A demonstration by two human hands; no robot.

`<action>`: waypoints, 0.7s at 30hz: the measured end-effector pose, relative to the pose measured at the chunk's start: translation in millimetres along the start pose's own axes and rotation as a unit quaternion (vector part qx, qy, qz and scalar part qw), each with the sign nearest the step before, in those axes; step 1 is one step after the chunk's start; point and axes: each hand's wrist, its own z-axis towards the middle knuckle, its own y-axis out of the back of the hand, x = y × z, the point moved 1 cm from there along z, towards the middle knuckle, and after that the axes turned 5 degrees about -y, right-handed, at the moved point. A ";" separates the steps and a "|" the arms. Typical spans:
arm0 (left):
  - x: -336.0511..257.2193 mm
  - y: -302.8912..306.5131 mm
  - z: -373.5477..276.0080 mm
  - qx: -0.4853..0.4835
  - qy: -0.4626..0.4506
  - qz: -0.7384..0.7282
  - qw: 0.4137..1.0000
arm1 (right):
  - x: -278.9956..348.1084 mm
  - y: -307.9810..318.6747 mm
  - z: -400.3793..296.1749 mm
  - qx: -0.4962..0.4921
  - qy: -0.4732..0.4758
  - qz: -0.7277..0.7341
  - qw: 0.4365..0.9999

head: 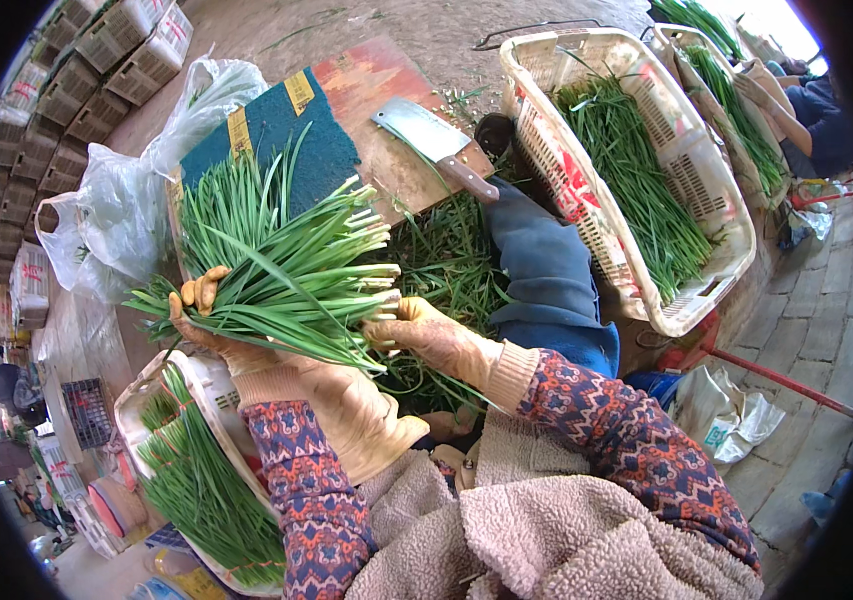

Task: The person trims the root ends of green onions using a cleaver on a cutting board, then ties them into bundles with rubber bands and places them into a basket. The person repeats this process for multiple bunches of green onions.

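My left hand [208, 319], in a stained glove, is closed around the leafy end of a large bunch of garlic chives [299, 255]. The pale cut ends point right. My right hand [430, 330], gloved too, pinches stems at the lower edge of those ends. More chives [220, 195] lie behind the bunch on a board [377, 82] partly covered by a blue-green mat [321, 135]. A cleaver [422, 131] with a wooden handle rests on the board's right side, its handle reaching past the edge. Loose trimmings [445, 259] are heaped below the board.
A white plastic crate [599, 161] of loose chives stands at right; another crate [126, 409] at lower left holds banded bunches. Plastic bags [118, 210] lie left of the board, near stacked crates [66, 112]. A person [820, 120] works at far right. A red bar [779, 379] crosses the paving.
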 end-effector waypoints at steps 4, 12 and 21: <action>-9.6 12.2 2.6 0.005 0.003 0.025 1.000 | -7.7 27.6 -14.0 0.001 -0.002 -0.068 0.998; -16.0 21.6 2.3 0.041 0.005 0.017 0.999 | 10.0 46.8 -28.5 -0.218 0.150 -0.372 0.890; -8.1 15.3 9.4 0.012 -0.006 0.041 0.999 | 20.6 16.9 -5.4 -0.177 0.131 -0.279 0.935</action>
